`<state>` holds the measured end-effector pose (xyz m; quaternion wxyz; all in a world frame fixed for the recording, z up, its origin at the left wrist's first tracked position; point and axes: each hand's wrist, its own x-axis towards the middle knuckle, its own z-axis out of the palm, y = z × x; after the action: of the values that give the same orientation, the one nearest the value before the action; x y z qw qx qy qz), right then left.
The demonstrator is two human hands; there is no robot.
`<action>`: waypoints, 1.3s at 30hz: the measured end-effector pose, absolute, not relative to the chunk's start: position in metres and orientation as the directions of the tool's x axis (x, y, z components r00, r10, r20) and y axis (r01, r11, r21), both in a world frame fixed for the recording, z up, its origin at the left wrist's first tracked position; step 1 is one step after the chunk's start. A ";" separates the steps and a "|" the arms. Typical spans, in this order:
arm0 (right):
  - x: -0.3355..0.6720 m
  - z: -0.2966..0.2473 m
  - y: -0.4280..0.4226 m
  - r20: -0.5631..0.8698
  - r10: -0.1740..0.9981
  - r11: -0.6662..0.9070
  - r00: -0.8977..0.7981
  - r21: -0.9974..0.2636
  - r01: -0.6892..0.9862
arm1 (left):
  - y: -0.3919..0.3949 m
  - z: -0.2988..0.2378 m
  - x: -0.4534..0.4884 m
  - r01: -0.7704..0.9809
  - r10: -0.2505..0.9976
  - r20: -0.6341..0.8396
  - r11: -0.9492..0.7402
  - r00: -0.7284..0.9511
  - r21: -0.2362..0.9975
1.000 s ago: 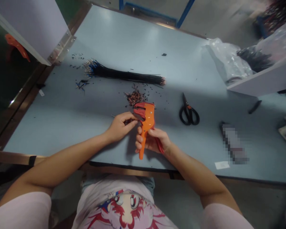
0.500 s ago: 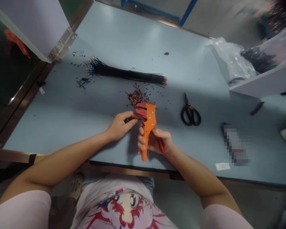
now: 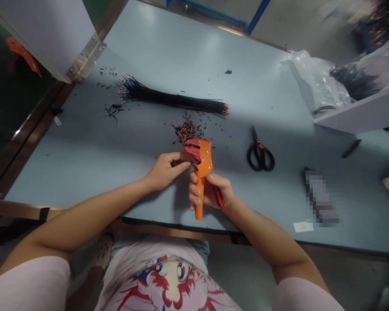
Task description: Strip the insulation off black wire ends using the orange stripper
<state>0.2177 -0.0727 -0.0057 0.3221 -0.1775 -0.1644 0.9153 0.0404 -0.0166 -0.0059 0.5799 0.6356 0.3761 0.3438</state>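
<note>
Orange wire stripper (image 3: 201, 164) with red head

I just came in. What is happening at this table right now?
A person works at a blue-grey table with both bare hands. The right hand grips the handles of an orange hand tool, held upright. The left hand has its fingertips pinched at the tool's red head; what they pinch is too small to tell. Beyond lie a heap of small cut bits and a bundle of black wires; black scissors lie to the right.
</note>
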 end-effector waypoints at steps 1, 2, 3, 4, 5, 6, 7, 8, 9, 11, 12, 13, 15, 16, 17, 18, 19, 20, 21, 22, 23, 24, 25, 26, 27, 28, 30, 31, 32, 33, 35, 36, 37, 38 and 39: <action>0.218 -0.006 -0.073 -0.232 0.644 -0.742 -0.729 -0.422 -0.521 | -0.017 -0.006 0.041 0.079 0.880 -0.006 -0.036 0.474 0.996; 0.218 -0.007 -0.073 -0.242 0.641 -0.745 -0.729 -0.427 -0.513 | -0.017 -0.006 0.041 0.078 0.883 -0.011 -0.029 0.469 0.997; 0.218 -0.007 -0.073 -0.249 0.638 -0.747 -0.729 -0.429 -0.508 | -0.017 -0.006 0.041 0.078 0.885 -0.014 -0.026 0.465 0.997; 0.218 -0.007 -0.073 -0.250 0.638 -0.747 -0.728 -0.431 -0.507 | -0.017 -0.005 0.041 0.079 0.886 -0.014 -0.026 0.464 0.997; 0.218 -0.007 -0.073 -0.250 0.640 -0.746 -0.727 -0.430 -0.509 | -0.017 -0.005 0.041 0.082 0.885 -0.012 -0.030 0.466 0.996; 0.217 -0.006 -0.072 -0.248 0.640 -0.745 -0.727 -0.428 -0.511 | -0.017 -0.005 0.041 0.085 0.882 -0.010 -0.034 0.471 0.996; 0.217 -0.006 -0.072 -0.247 0.640 -0.746 -0.727 -0.424 -0.513 | -0.017 -0.004 0.040 0.088 0.880 -0.007 -0.039 0.475 0.995; 0.217 -0.005 -0.072 -0.244 0.640 -0.747 -0.729 -0.419 -0.515 | -0.017 -0.004 0.040 0.088 0.878 -0.004 -0.044 0.478 0.995; 0.216 -0.004 -0.072 -0.244 0.640 -0.748 -0.729 -0.416 -0.517 | -0.017 -0.004 0.040 0.086 0.876 -0.002 -0.045 0.482 0.995; 0.216 -0.003 -0.072 -0.254 0.643 -0.748 -0.723 -0.414 -0.519 | -0.018 -0.004 0.040 0.088 0.876 -0.008 -0.039 0.483 0.995; 0.215 -0.003 -0.072 -0.262 0.647 -0.746 -0.716 -0.415 -0.521 | -0.018 -0.004 0.040 0.090 0.876 -0.012 -0.036 0.482 0.995; 0.215 -0.003 -0.072 -0.272 0.651 -0.744 -0.709 -0.417 -0.523 | -0.018 -0.004 0.040 0.095 0.877 -0.016 -0.033 0.480 0.995; 0.215 -0.003 -0.072 -0.285 0.656 -0.742 -0.698 -0.413 -0.528 | -0.018 -0.003 0.041 0.107 0.880 -0.024 -0.030 0.474 0.994; 0.215 -0.003 -0.072 -0.286 0.657 -0.742 -0.698 -0.408 -0.531 | -0.018 -0.003 0.041 0.110 0.881 -0.027 -0.028 0.472 0.993; 0.215 -0.003 -0.072 -0.283 0.656 -0.743 -0.700 -0.405 -0.533 | -0.018 -0.003 0.041 0.110 0.881 -0.030 -0.025 0.472 0.994; 0.215 -0.003 -0.072 -0.279 0.654 -0.744 -0.703 -0.403 -0.533 | -0.018 -0.003 0.042 0.105 0.881 -0.031 -0.021 0.472 0.994; 0.215 -0.003 -0.072 -0.274 0.653 -0.745 -0.706 -0.402 -0.533 | -0.018 -0.003 0.042 0.097 0.880 -0.030 -0.018 0.474 0.995; 0.214 -0.002 -0.072 -0.273 0.654 -0.744 -0.705 -0.404 -0.533 | -0.018 -0.003 0.042 0.088 0.879 -0.026 -0.018 0.476 0.996; 0.214 -0.002 -0.072 -0.277 0.657 -0.741 -0.702 -0.408 -0.533 | -0.018 -0.003 0.042 0.084 0.878 -0.023 -0.020 0.478 0.996; 0.214 -0.001 -0.072 -0.284 0.662 -0.738 -0.694 -0.413 -0.534 | -0.018 -0.003 0.042 0.085 0.878 -0.022 -0.022 0.478 0.996; 0.213 -0.001 -0.072 -0.291 0.665 -0.735 -0.687 -0.418 -0.534 | -0.018 -0.003 0.042 0.091 0.878 -0.025 -0.021 0.477 0.996; 0.213 0.000 -0.072 -0.298 0.669 -0.732 -0.681 -0.423 -0.534 | -0.018 -0.003 0.042 0.097 0.879 -0.030 -0.019 0.476 0.995; 0.212 0.000 -0.072 -0.304 0.672 -0.730 -0.676 -0.428 -0.533 | -0.018 -0.003 0.042 0.100 0.880 -0.035 -0.015 0.474 0.995; 0.212 0.001 -0.072 -0.308 0.673 -0.728 -0.672 -0.434 -0.530 | -0.018 -0.002 0.042 0.099 0.880 -0.039 -0.009 0.474 0.995; 0.211 0.001 -0.073 -0.312 0.674 -0.727 -0.670 -0.441 -0.526 | -0.018 -0.002 0.042 0.093 0.879 -0.042 -0.003 0.475 0.996; 0.210 0.001 -0.073 -0.318 0.676 -0.725 -0.665 -0.448 -0.523 | -0.018 -0.002 0.042 0.085 0.878 -0.042 0.002 0.477 0.996; 0.209 0.002 -0.073 -0.325 0.683 -0.718 -0.654 -0.462 -0.521 | -0.018 -0.002 0.042 0.070 0.875 -0.035 0.002 0.483 0.998; 0.208 0.002 -0.073 -0.324 0.687 -0.714 -0.650 -0.466 -0.522 | -0.018 -0.002 0.042 0.068 0.874 -0.032 -0.002 0.484 0.998; 0.208 0.003 -0.073 -0.323 0.691 -0.711 -0.647 -0.468 -0.525 | -0.018 -0.002 0.042 0.069 0.875 -0.028 -0.006 0.484 0.998; 0.207 0.003 -0.073 -0.322 0.693 -0.709 -0.645 -0.467 -0.528 | -0.018 -0.002 0.043 0.072 0.876 -0.028 -0.008 0.481 0.997; 0.207 0.003 -0.073 -0.328 0.693 -0.710 -0.642 -0.465 -0.529 | -0.018 -0.002 0.043 0.080 0.880 -0.035 -0.004 0.474 0.997; 0.207 0.003 -0.073 -0.335 0.693 -0.711 -0.638 -0.467 -0.526 | -0.018 -0.002 0.043 0.082 0.880 -0.037 -0.002 0.474 0.997; 0.207 0.003 -0.073 -0.342 0.692 -0.712 -0.636 -0.469 -0.523 | -0.018 -0.003 0.043 0.080 0.879 -0.035 -0.004 0.476 0.997; 0.207 0.003 -0.073 -0.344 0.692 -0.712 -0.634 -0.469 -0.523 | -0.018 -0.003 0.043 0.075 0.877 -0.030 -0.007 0.480 0.997; 0.207 0.003 -0.073 -0.342 0.693 -0.712 -0.635 -0.467 -0.525 | -0.018 -0.003 0.043 0.071 0.874 -0.025 -0.011 0.486 0.997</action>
<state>0.2066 -0.0732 0.0030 0.3423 -0.2555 -0.1640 0.8892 0.0429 -0.0178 -0.0030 0.5930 0.6254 0.3777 0.3384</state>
